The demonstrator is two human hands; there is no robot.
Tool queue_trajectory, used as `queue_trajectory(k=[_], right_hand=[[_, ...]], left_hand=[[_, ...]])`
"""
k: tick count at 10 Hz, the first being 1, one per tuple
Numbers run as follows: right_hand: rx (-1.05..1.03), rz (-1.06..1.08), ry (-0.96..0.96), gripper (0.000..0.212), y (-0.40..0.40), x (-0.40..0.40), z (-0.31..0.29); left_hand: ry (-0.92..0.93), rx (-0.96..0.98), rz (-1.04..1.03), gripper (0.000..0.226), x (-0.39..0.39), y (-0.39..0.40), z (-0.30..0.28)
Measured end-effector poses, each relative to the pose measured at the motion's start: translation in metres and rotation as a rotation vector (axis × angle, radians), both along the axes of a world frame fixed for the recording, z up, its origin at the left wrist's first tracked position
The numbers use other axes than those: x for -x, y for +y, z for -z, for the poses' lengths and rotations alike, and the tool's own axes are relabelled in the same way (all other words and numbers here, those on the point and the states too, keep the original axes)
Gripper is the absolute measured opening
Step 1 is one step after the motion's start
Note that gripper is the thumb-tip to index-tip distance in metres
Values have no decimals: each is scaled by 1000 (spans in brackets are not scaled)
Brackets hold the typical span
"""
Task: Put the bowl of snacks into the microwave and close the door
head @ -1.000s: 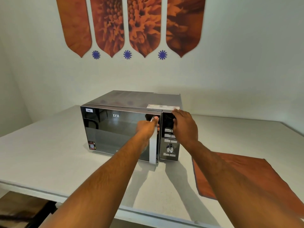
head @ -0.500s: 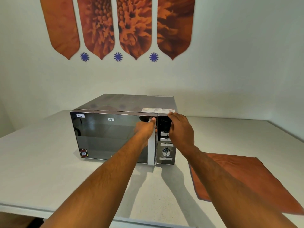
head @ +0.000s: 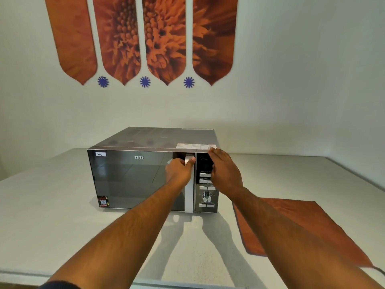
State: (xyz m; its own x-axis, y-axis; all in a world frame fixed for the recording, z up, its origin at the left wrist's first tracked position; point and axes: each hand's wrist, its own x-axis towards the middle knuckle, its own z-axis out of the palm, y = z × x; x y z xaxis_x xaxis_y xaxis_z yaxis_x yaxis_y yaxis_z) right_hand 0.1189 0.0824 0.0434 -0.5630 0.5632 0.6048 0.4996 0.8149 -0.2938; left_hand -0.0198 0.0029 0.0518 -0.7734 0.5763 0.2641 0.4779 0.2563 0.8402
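Two hands are on the microwave (head: 143, 170), and little has changed in the last second: my left hand (head: 180, 171) is still curled around the top of the white door handle (head: 189, 184), and my right hand (head: 224, 174) still lies flat over the control panel (head: 206, 197), fingertips up at the top front corner of the casing. What has shifted is mostly my head, which has drifted so the microwave now sits more central and the wall panels (head: 143, 38) loom larger. The door (head: 135, 180) looks fully closed, flush with the panel, though the seam beside the handle is partly hidden by my knuckles, so I can't rule out a slight crack. I judge I am braced to pull the door but the pull has not begun, the right hand steadying the casing. The bowl of snacks is nowhere in view: not on the white counter (head: 52, 215), not on the orange cloth (head: 302, 226) to the right, and the dark glass shows only reflections. So the task is at its first step, with the bowl left to fetch afterwards.
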Motion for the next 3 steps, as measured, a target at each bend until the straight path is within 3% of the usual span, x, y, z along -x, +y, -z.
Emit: queue_trajectory(k=[1,3], right_hand=[[8,-16,-111,74,-3,-5,-2],[38,25,-221,86,-15,-10,-10]], left_hand=[[222,75,9,39,2,-16,-2],[705,168,-22,60,2,-32,-13]])
